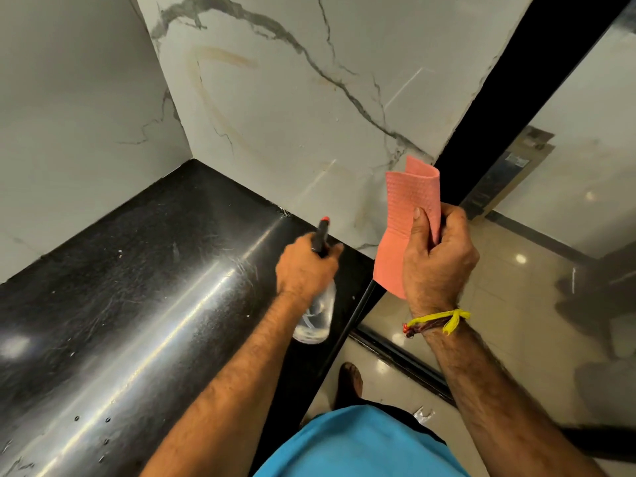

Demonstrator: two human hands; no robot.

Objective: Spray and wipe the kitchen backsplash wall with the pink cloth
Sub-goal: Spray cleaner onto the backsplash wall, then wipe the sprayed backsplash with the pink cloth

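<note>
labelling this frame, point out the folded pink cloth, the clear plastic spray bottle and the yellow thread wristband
folded pink cloth (399, 215): head view, on its upper flat face
clear plastic spray bottle (315, 321): head view, on its transparent body
yellow thread wristband (442, 319): head view, on the yellow strand

No text, label, brand or number can be read anywhere, and the print on the box (509, 166) by the wall is too blurred.
</note>
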